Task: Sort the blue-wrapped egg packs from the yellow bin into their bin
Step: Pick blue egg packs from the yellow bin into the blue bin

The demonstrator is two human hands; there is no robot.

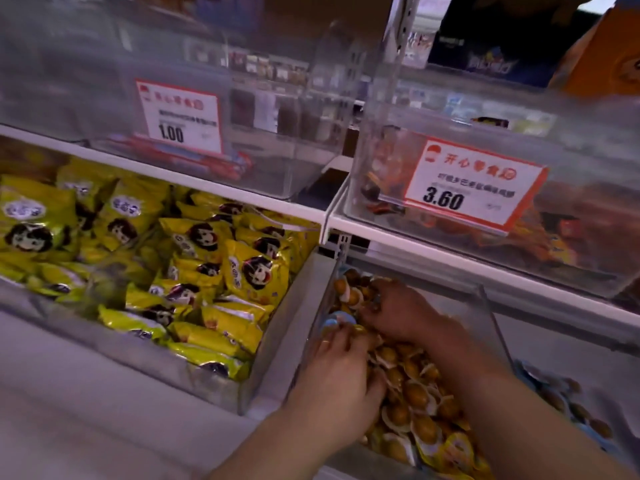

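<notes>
The clear middle bin (313,327) holds a pile of yellow-wrapped egg packs (419,400) with brown eggs. Both my hands are inside it. A blue-wrapped egg pack (338,319) lies at the bin's left wall. My left hand (341,372) reaches it with curled fingertips and pinches its near edge. Further back, my right hand (398,311) has its fingers curled down among the packs; what they hold is hidden. The bin to the right (588,372) holds several blue-wrapped egg packs (562,400).
A clear bin of yellow snack bags (194,271) stands to the left. A white shelf edge (433,249) with upper clear bins and price tags (474,183) hangs low over the back of the egg bins.
</notes>
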